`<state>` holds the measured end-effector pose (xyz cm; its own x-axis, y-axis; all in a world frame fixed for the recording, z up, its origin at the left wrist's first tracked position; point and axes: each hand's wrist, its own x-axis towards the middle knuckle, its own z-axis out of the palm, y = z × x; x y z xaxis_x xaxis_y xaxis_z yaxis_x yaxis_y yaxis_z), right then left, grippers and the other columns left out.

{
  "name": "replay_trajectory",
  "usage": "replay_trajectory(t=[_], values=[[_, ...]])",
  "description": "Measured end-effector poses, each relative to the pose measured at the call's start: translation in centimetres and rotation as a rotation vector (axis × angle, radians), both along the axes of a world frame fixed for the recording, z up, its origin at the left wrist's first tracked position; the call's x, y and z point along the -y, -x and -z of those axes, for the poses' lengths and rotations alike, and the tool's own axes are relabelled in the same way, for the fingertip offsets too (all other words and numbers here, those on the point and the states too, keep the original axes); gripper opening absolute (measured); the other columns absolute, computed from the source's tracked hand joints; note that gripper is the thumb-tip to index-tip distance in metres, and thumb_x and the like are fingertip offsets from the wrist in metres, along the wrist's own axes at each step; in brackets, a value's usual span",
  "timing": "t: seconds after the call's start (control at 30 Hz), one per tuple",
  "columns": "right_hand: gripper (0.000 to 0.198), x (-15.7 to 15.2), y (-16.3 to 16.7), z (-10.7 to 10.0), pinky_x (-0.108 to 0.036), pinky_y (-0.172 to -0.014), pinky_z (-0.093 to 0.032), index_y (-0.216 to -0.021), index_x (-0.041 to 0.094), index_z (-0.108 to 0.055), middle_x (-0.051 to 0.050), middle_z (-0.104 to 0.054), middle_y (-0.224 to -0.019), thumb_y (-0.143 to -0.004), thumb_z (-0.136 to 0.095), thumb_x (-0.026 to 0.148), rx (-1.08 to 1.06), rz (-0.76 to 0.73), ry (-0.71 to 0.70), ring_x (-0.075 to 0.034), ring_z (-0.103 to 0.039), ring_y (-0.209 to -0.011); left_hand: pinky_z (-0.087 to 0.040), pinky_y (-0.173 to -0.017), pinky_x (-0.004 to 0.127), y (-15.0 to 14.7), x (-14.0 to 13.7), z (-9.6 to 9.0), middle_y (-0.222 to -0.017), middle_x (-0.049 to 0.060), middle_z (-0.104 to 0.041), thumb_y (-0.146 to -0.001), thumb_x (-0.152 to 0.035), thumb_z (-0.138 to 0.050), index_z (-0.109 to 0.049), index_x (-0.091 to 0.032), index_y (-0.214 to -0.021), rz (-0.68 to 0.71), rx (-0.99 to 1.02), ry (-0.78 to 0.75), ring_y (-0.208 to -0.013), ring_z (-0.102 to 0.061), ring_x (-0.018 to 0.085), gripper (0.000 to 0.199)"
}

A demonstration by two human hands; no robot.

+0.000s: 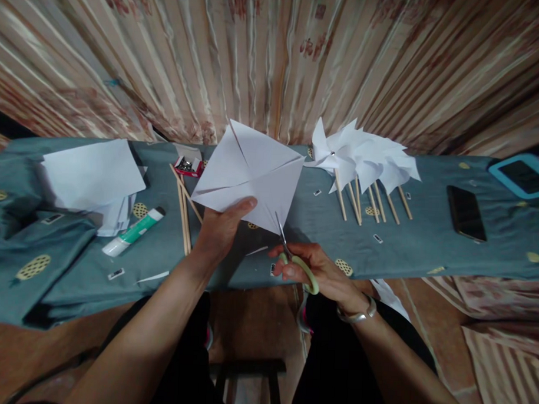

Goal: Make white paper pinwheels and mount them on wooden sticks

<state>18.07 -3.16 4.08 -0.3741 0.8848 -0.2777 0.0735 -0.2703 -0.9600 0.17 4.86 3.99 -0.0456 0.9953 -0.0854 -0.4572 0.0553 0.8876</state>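
The white paper sheet (261, 193) is in front of us, held up over the middle of the counter (420, 254), with slits running in from its left, far and right corners. Our left hand (219, 230) has its grip closed on the near left edge, thumb on top of the paper and fingers underneath. Our right hand (309, 262) has its grip curled around the green handles of the scissors (309, 274), whose blades meet the sheet at its near corner.

The counter is long and narrow, draped in a blue-green cloth (73, 254) with yellow pineapple shapes, which bunches into folds at our left end. On it, at the left, we see a stack of paper (94, 169) and a green-and-white tube (133, 232); nearer the sheet are wooden sticks (183, 216) and a small red box (190, 165) of metal bits. Paper slivers (154, 276) lie near our edge. To the right, finished pinwheels (363, 158) overlap in a row, their sticks pointing toward us, and beyond them are a dark phone (467, 212) and a blue-framed tablet (529, 176).

Behind the counter, a pleated beige curtain (274, 61) with reddish flowers fills our view. Below us we see brown floor tiles (256, 319) and a dark stool (248, 366) between our legs.
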Motion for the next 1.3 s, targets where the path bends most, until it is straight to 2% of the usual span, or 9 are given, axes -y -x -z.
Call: replay_trajectory(t=[0.27,0.67,0.9,1.1,1.3], values=[[0.047,0.01,-0.04,-0.01,-0.024,-0.058,-0.045,-0.098,0.019,-0.073,0.0,-0.067,-0.072,-0.072,-0.077,0.057,0.001,0.007,0.019,-0.013,-0.057,-0.063,-0.047,-0.102,0.043,-0.05,0.08,-0.15,-0.109,0.003,-0.074,-0.06,-0.021,-0.083,-0.067,-0.025,-0.109,0.024,-0.008,0.004,-0.112,-0.064,0.029,0.052],[0.048,-0.02,-0.16,-0.11,-0.024,-0.06,-0.043,-0.1,0.018,-0.072,-0.001,-0.067,-0.075,-0.074,-0.075,0.058,0.034,-0.017,0.004,-0.013,-0.056,-0.066,-0.047,-0.102,0.043,-0.18,0.09,-0.19,-0.105,0.001,-0.074,-0.06,-0.021,-0.082,-0.067,-0.026,-0.106,0.022,0.0,0.021,-0.107,-0.065,0.026,0.049],[0.049,-0.07,-0.09,-0.13,-0.023,-0.057,-0.039,-0.096,0.018,-0.072,0.002,-0.061,-0.069,-0.071,-0.076,0.061,0.039,-0.003,0.032,-0.011,-0.05,-0.06,-0.046,-0.102,0.043,-0.14,0.02,-0.1,-0.107,0.003,-0.073,-0.059,-0.021,-0.083,-0.065,-0.024,-0.111,0.007,0.001,0.007,-0.103,-0.065,0.025,0.055],[0.05,-0.03,-0.17,0.19,-0.023,-0.055,-0.035,-0.097,0.018,-0.071,0.004,-0.056,-0.068,-0.072,-0.076,0.06,0.033,-0.003,0.029,-0.009,-0.045,-0.058,-0.048,-0.096,0.04,0.04,-0.05,0.05,-0.1,0.002,-0.073,-0.058,-0.021,-0.085,-0.066,-0.023,-0.109,-0.005,-0.01,0.012,-0.098,-0.067,0.024,0.055],[0.048,0.01,-0.1,0.44,-0.022,-0.053,-0.033,-0.096,0.017,-0.071,0.004,-0.054,-0.065,-0.072,-0.077,0.058,0.019,0.01,0.034,-0.009,-0.043,-0.057,-0.048,-0.097,0.042,0.03,-0.04,-0.08,-0.102,0.002,-0.074,-0.059,-0.021,-0.083,-0.067,-0.025,-0.107,-0.012,-0.018,0.009,-0.102,-0.067,0.026,0.05]])
